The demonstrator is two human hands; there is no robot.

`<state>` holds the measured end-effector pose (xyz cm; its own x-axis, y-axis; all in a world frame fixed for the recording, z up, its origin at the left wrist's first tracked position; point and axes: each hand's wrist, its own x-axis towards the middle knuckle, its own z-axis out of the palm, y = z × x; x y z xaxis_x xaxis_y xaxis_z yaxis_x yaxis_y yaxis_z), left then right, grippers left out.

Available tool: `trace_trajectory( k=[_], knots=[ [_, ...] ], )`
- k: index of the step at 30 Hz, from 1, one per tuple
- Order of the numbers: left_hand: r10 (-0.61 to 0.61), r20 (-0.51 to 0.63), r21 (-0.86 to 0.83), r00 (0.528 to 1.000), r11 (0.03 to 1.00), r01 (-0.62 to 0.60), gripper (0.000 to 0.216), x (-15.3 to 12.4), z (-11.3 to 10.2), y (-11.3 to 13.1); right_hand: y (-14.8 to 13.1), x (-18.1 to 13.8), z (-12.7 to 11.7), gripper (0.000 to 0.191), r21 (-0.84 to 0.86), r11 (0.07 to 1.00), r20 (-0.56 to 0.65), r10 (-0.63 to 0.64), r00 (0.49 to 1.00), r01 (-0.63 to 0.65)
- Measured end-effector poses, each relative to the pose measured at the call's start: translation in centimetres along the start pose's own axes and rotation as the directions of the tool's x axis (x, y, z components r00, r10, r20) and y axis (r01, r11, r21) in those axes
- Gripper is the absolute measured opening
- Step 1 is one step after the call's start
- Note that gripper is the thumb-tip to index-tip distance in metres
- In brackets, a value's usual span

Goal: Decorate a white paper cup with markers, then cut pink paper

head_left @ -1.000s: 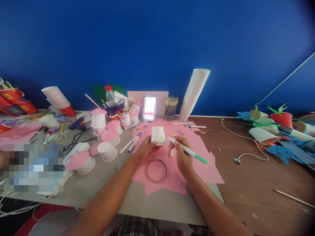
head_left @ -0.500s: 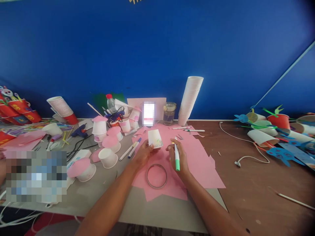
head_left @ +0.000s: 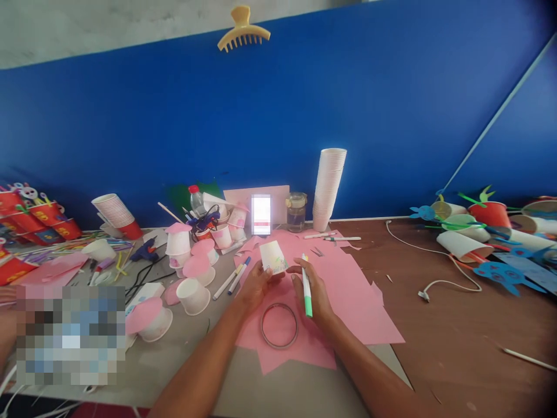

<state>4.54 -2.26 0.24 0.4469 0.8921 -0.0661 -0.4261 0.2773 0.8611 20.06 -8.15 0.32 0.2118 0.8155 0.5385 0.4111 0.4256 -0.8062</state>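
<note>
Room over pink paper (head_left: 352, 307) rightward, white cups (head_left: 192, 297) blocking left

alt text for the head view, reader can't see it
A person's left hand holds a white cup with drawn marks while the right hand holds a green-ended marker, both above pink paper. Behind stands a white cup stack before a blue wall.

diffuse, moderate light leaves soft shadows on the bench (head_left: 452, 342). at centre, the phone screen (head_left: 261, 212) glares white, coarsely pixelated; blocky pixelation also covers part of the lower left. marks on the paper cup (head_left: 270, 254) look soft. wide-angle stretching distorts the outer edges, and the right corners fall dark and blurry.
</note>
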Motion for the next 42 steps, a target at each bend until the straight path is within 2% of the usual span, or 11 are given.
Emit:
trace_trajectory(
  k=[17,29,36,42],
  knots=[
    [0.064,-0.039,0.028,0.997,0.998,-0.063,0.053,-0.3,0.5,0.5,0.8,-0.2,0.6,0.029,-0.031,0.999,-0.032,-0.039,0.999,0.038],
    [0.062,-0.077,0.043,0.995,0.997,-0.059,0.050,-0.2,0.0,0.9,0.9,-0.3,0.7,0.028,-0.069,0.995,-0.035,-0.078,0.996,0.075],
    [0.102,-0.086,0.045,0.991,0.994,-0.098,0.050,-0.1,-0.3,0.7,1.0,-0.6,1.0,0.029,-0.086,0.987,-0.049,-0.138,0.989,0.133],
    [0.126,-0.109,0.038,0.986,0.992,-0.122,0.049,0.2,-0.7,0.4,1.6,-0.7,0.9,0.030,-0.130,0.983,-0.024,-0.136,0.990,0.132]
  ],
)
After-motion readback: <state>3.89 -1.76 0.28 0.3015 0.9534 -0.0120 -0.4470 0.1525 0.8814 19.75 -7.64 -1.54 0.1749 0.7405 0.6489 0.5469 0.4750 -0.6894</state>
